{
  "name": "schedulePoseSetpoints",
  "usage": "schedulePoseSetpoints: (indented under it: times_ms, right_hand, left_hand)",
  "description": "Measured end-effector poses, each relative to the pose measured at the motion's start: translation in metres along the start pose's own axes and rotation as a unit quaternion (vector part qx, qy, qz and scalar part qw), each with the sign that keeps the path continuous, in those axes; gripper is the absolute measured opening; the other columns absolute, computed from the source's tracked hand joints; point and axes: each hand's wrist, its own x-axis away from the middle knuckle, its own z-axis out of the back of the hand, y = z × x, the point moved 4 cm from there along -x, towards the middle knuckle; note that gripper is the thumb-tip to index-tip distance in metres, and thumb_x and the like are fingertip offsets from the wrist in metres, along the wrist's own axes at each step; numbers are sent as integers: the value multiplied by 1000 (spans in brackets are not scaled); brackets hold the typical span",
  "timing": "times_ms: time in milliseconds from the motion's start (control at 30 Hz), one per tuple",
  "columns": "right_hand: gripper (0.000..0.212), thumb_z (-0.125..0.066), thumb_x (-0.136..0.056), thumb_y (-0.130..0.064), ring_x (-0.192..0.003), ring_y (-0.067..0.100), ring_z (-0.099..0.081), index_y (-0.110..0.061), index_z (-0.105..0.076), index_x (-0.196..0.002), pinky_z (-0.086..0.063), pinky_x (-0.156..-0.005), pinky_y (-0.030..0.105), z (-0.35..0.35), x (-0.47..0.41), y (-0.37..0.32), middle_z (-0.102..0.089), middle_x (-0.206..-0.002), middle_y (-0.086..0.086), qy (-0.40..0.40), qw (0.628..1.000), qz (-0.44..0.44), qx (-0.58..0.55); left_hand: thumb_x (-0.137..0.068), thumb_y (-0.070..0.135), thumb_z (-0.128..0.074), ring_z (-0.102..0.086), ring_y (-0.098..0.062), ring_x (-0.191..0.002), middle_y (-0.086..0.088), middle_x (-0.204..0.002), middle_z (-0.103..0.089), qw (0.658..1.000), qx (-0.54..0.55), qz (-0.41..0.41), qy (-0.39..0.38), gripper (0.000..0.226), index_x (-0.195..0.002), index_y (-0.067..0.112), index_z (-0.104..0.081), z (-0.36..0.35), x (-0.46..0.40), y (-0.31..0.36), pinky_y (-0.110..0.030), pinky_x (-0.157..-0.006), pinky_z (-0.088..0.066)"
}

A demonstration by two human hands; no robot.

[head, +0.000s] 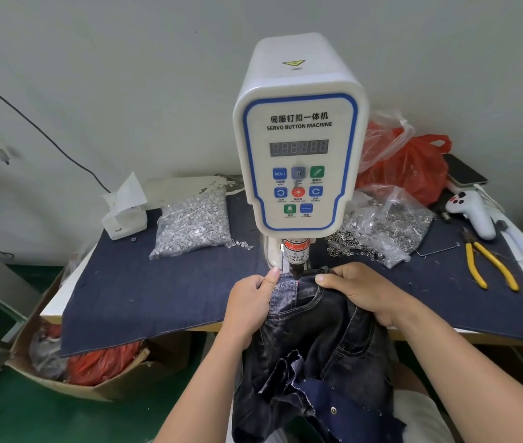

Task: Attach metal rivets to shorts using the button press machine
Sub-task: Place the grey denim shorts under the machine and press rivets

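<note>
Your dark denim shorts hang from the table edge toward your lap, with the waistband under the press head. Your left hand pinches the waistband's left side between thumb and curled fingers. Your right hand grips the right side, fingers curled over the fabric. Directly behind stands the white button press machine on the blue cloth-covered table. A bag of rivets lies left of it; yellow pliers lie right.
</note>
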Motion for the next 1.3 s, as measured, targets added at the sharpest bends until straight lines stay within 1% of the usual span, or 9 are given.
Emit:
schedulePoseSetpoints:
  times_ms: [200,300,400,533,733,867,1133,1233,1300]
  right_hand:
    - [70,-75,-70,-57,-78,22,-66,9,-63,-92,-48,-78,36,0,0,0,-75,-92,22,-2,1000,-2,3]
    - [55,-74,-85,-45,-77,21,-66,8,-64,-91,-48,-78,35,1,-3,2,-75,-88,19,-3,1000,-4,5]
    - [48,-73,-89,-41,-76,20,-67,6,-66,-89,-49,-78,36,2,-4,4,-76,-87,16,-1,1000,-8,5]
    - [51,-72,-88,-43,-80,23,-68,7,-67,-95,-50,-80,37,2,-3,4,-74,-100,25,-3,1000,-10,11]
    - [64,-74,-69,-57,-79,20,-70,4,-69,-90,-51,-80,36,1,-3,2,-76,-95,21,-13,1000,-7,13]
    - [59,-75,-78,-51,-79,21,-68,7,-66,-89,-50,-80,37,1,-4,4,-75,-96,25,-12,1000,3,4]
    - [73,-78,-69,-56,-79,23,-67,11,-62,-92,-50,-80,36,0,2,2,-71,-102,30,-18,1000,-2,-2]
    - [70,-80,-71,-56,-82,26,-70,9,-68,-96,-53,-83,37,1,6,3,-74,-100,28,-35,999,-4,-13]
    - [63,-83,-75,-52,-87,28,-72,5,-72,-99,-55,-86,39,2,7,1,-76,-101,24,-55,998,-8,-19]
  left_hand:
    - [-103,58,-53,-26,-12,-58,5,-64,-26,1000,3,4,1,58,-68,20,-27,0,1,0,-32,-58,-21]
    - [-103,58,-53,-26,-12,-59,4,-65,-27,1000,5,9,0,58,-69,19,-28,0,0,0,-32,-58,-21]
    - [-103,58,-54,-27,-14,-61,3,-66,-27,1000,7,9,0,58,-70,18,-29,0,0,0,-33,-60,-22]
    - [-103,58,-54,-28,-14,-61,3,-65,-28,1000,11,14,0,58,-70,18,-29,0,1,-1,-33,-60,-23]
    - [-102,59,-55,-26,-9,-55,7,-62,-26,1000,11,19,3,59,-68,20,-27,-1,0,-2,-30,-57,-23]
    - [-102,59,-54,-26,-8,-53,8,-62,-26,1000,7,12,4,59,-67,20,-27,0,1,-1,-30,-56,-22]
    - [-101,63,-52,-29,-6,-54,14,-55,-30,1000,13,6,-16,59,-67,22,-29,3,4,-2,-32,-60,-26]
    - [-98,71,-50,-41,-5,-63,10,-66,-43,997,34,23,-69,61,-73,15,-44,8,8,-4,-31,-65,-35]
    - [-98,72,-50,-58,-12,-81,4,-84,-62,990,68,38,-118,70,-90,3,-62,11,11,-5,-35,-81,-50]
